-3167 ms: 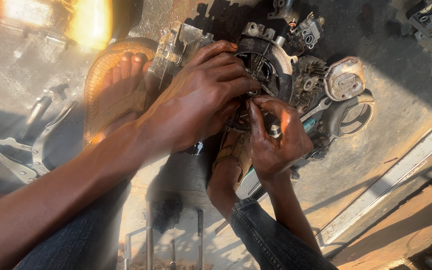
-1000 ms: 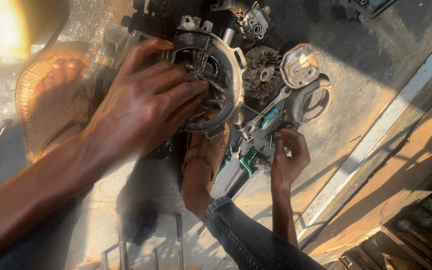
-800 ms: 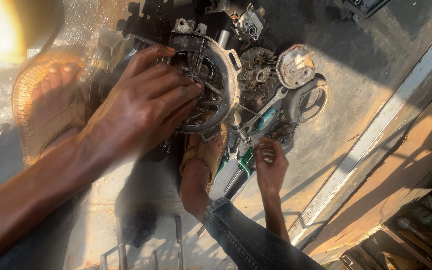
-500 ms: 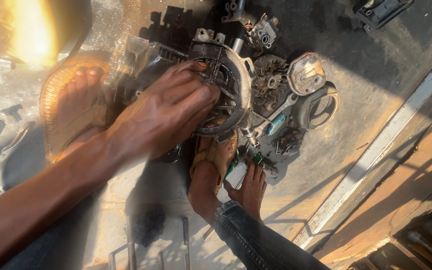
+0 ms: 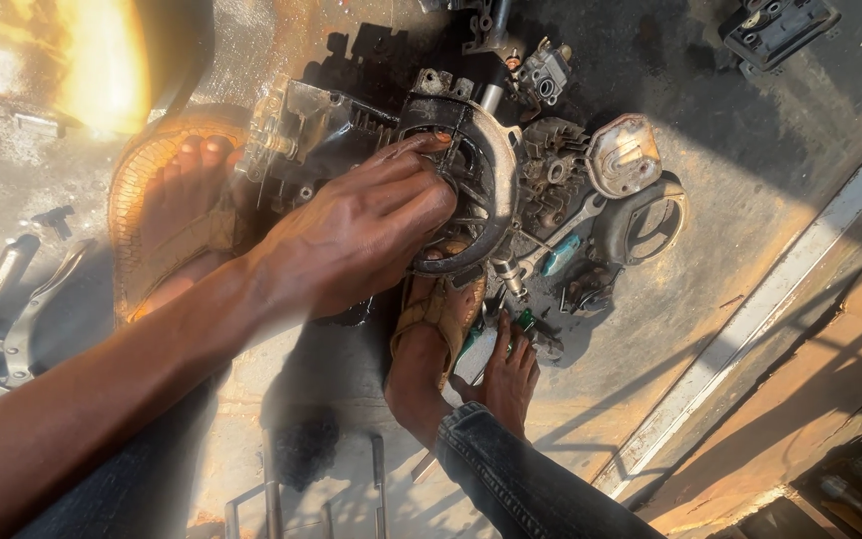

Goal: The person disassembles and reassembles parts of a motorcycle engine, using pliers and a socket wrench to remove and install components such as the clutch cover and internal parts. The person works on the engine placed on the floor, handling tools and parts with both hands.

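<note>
Step in hand: steadying the round metal engine housing (image 5: 471, 190) on the concrete floor (image 5: 740, 230) between 2 sandalled feet. Left hand (image 5: 361, 235) lies spread over it, fingers hooked inside the rim. Right hand (image 5: 511, 374), fingers extended, empty, touches small tools by the right foot (image 5: 431, 339). Next move likely needs a firm pick there.

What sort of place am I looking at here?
Likely an informal engine repair spot on the ground: a round metal engine housing under the left hand, loose engine parts, and a wrench on stained concrete.
</note>
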